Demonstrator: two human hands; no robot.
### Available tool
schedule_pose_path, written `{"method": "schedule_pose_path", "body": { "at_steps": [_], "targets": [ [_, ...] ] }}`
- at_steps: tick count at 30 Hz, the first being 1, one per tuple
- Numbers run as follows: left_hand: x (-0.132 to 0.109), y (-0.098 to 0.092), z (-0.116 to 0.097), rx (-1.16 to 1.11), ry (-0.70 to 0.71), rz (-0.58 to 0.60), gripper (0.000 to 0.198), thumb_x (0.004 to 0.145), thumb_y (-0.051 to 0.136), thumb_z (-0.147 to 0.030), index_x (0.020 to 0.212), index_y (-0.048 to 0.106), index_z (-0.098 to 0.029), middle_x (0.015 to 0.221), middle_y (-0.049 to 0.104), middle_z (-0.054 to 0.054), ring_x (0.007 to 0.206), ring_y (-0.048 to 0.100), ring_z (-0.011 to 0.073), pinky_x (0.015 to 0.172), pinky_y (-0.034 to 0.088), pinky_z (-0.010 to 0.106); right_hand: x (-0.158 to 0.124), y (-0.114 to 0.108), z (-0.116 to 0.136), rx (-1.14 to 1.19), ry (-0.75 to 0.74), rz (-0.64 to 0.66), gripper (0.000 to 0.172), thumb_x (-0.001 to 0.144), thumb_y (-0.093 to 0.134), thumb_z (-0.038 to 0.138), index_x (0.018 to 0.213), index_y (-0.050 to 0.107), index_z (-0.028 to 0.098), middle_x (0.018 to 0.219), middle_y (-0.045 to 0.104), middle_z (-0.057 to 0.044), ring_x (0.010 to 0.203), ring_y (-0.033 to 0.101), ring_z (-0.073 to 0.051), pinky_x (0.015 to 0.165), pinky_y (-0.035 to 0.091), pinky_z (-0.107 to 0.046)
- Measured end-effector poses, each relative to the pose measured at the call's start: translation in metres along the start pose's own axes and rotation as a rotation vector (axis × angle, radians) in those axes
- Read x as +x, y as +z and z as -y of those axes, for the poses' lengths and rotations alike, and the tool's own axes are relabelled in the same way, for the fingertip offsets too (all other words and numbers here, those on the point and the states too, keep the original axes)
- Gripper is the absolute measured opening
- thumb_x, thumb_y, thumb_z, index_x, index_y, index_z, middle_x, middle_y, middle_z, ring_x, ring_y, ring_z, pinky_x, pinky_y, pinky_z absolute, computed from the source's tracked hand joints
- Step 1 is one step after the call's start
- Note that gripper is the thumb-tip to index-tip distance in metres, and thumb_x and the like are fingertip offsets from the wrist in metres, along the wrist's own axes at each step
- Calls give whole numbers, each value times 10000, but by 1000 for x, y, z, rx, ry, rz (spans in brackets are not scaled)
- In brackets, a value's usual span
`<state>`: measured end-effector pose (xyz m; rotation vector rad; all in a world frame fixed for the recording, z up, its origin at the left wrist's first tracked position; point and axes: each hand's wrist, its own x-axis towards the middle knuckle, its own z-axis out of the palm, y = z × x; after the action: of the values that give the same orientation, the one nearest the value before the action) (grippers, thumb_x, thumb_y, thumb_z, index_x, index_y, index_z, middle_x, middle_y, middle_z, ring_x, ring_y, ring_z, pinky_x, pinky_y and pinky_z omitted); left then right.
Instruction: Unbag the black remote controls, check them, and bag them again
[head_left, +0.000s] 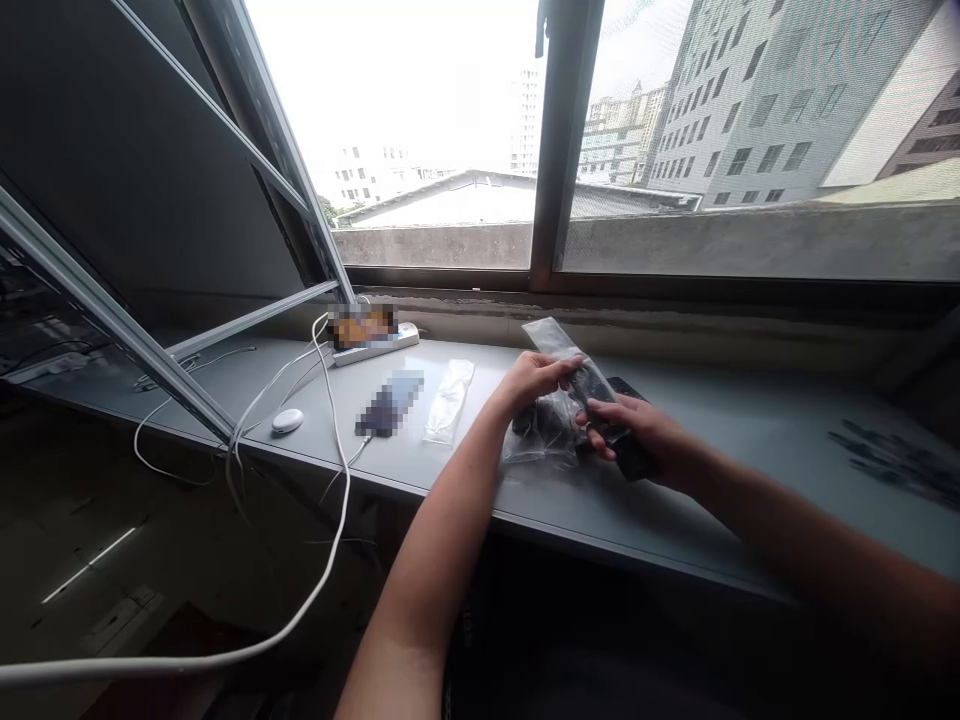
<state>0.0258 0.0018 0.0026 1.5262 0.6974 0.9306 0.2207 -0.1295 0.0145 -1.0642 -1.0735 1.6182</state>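
Note:
Over a grey sill-like table (705, 440) below a window, both my hands are closed on a clear plastic bag (553, 345) with a dark object inside it. My left hand (529, 382) pinches the bag's side near the middle. My right hand (637, 430) grips a black elongated object (611, 425) where it enters the bag. More crumpled clear plastic with dark contents (544, 430) lies under my hands on the table.
An empty clear bag (450, 400) and a blurred phone (390, 402) on a cable lie to the left. A white power strip (375, 345), white cables (330, 440), and a small white round device (287, 420) sit further left. Dark markings (892, 455) are at far right.

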Motion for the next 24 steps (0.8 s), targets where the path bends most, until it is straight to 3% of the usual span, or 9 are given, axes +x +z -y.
{"method": "schedule_pose_path", "body": {
  "at_steps": [4,8,12,14,16,19,22,24],
  "targets": [
    [4,-1,-2,-111,44,-179,537,786,960,-650,903,880,-131,701,662,18,638,504,96,596,346,254,1,1,0,14,-2,1,298,946,958,398,1003,762,180,853,776,-74,581,643,-146,503,578,-257],
    [6,-10,-6,-239,113,-447,415,886,920,-557,848,835,-153,661,582,-19,595,438,74,572,321,239,1,-1,-1,43,3,52,290,947,949,374,1081,773,186,926,778,-63,530,573,-106,410,482,-220],
    [5,-24,-8,-319,130,-754,328,986,840,-497,904,813,-181,691,575,-36,623,459,82,582,337,218,2,-6,-2,83,14,54,322,947,937,330,1191,778,192,822,702,-9,529,563,-111,428,494,-216],
    [5,-27,-8,-328,99,-824,290,1015,805,-451,926,814,-175,694,582,-32,633,476,88,580,339,218,3,-8,-1,112,-6,-10,328,938,932,299,1207,779,190,796,688,-3,551,577,-124,449,520,-223],
    [6,-25,-9,-333,82,-800,246,1022,787,-406,974,835,-169,716,614,-20,651,516,95,580,345,220,4,-8,1,134,-51,-125,294,953,907,268,1209,778,204,842,736,-29,599,614,-140,485,561,-233],
    [7,-18,-9,-320,84,-682,213,987,811,-363,1082,879,-186,794,691,2,691,595,99,584,357,222,5,-8,7,138,-120,-268,214,1009,843,243,1210,770,256,1112,856,-95,720,708,-174,503,587,-241],
    [6,-11,-10,-308,85,-573,210,938,856,-338,1093,897,-203,917,775,28,698,638,90,579,359,224,4,-6,12,156,-133,-296,193,1075,770,258,1264,777,300,1371,840,-103,910,801,-207,496,578,-224],
    [5,-7,-11,-312,84,-527,209,925,875,-343,1084,903,-209,994,812,44,694,650,84,583,365,226,4,-6,14,184,-122,-304,186,1086,760,266,1263,795,308,1419,810,-89,1055,832,-230,494,576,-203]
  ]
}}
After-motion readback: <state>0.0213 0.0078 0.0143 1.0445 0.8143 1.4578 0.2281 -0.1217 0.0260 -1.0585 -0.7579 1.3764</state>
